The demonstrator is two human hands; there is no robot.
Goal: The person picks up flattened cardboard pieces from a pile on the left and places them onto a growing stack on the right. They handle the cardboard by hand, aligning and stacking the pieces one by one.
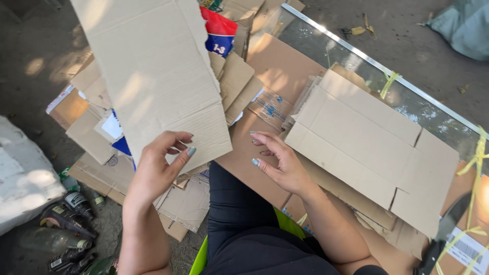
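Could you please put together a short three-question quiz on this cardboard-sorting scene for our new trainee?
1. True or false: the left hand holds a flattened cardboard sheet raised above the pile.
2. What is the right hand doing? A) gripping a bottle B) hovering open beside the flattened box C) holding scissors
3. What lies on the ground at lower left?

Key: 1 true; 2 B; 3 bottles.

Cardboard sheet (153,71) cut off by the top edge, bottles (66,224) partly behind the left forearm
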